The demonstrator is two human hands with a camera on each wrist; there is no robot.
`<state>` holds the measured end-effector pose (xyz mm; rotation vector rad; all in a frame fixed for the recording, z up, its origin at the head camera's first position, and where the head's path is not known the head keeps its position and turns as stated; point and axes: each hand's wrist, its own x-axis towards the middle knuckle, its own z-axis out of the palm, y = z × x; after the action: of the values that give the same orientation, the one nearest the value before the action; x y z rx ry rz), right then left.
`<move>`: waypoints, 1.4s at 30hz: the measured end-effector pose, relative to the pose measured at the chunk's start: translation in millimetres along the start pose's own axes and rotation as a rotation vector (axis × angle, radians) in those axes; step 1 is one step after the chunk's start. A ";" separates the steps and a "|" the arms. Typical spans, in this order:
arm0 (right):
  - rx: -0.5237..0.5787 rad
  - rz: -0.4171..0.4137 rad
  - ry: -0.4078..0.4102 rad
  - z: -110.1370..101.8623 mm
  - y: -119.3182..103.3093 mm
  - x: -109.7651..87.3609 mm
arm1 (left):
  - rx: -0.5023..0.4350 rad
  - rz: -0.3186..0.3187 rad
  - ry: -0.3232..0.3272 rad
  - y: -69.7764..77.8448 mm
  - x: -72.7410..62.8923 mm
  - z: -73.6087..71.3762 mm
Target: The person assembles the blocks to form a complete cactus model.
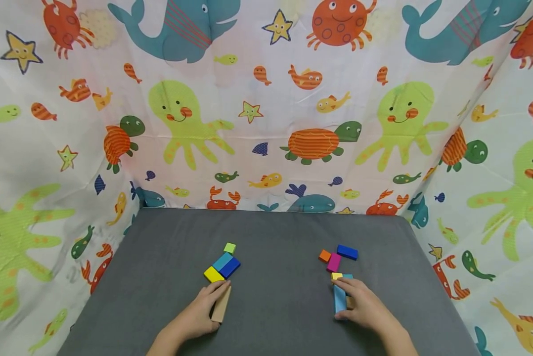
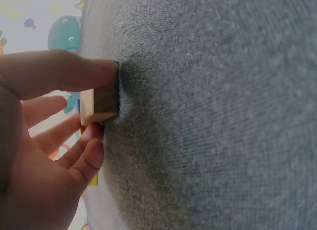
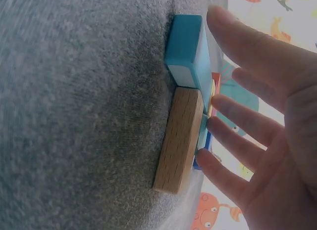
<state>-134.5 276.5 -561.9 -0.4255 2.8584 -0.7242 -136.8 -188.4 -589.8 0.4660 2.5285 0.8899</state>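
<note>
Left hand [image 1: 198,310] pinches the wooden block [image 1: 222,304], maybe to straighten it; right of it, right hand's [image 1: 363,302] grip is apart.

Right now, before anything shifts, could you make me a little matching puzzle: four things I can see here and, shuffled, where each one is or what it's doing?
Column one
1. Orange block
2. Left hand
3. Green block
4. Right hand

Column two
A. Pinching a bare wooden block
B. At the far end of the left cluster
C. Fingers straight, by a long light-blue block
D. Leftmost in the right cluster

Pairs: 1-D, 2-A, 3-B, 4-C
</note>
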 end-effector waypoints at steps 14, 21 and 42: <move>0.029 0.032 -0.031 -3.4 5.2 5.7 | -0.048 0.043 0.034 21.7 3.4 5.9; 0.038 0.027 -0.013 -4.6 7.1 3.9 | -0.026 0.057 -0.017 47.1 6.6 20.0; 0.009 0.091 -0.091 14.2 5.1 1.9 | -0.041 0.065 -0.072 92.8 19.4 59.5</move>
<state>-134.3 273.9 -577.0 -0.3168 2.7681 -0.6834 -108.6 -80.9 -576.7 0.5600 2.4373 0.9302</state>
